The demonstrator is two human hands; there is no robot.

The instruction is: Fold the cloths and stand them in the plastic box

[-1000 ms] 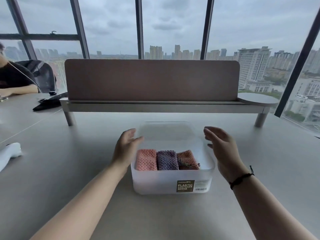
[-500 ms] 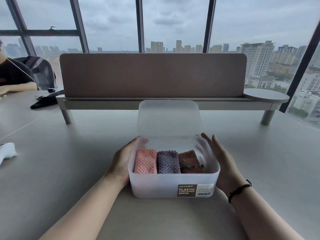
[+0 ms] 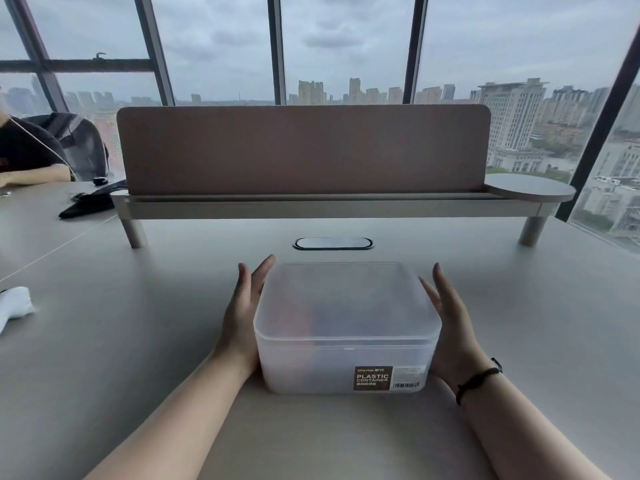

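The lid (image 3: 341, 299) had been lowered onto the box (image 3: 343, 365) since half a second before. The box was flanked on the table (image 3: 121, 341) by left hand (image 3: 242, 317) and right hand (image 3: 450, 327), fingers straight. Cloths were only faintly discerned inside. A divider (image 3: 304, 150) stood beyond.

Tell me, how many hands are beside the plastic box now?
2. The left hand is at the left wall of the plastic box, the right hand at its right wall, both with straight fingers.
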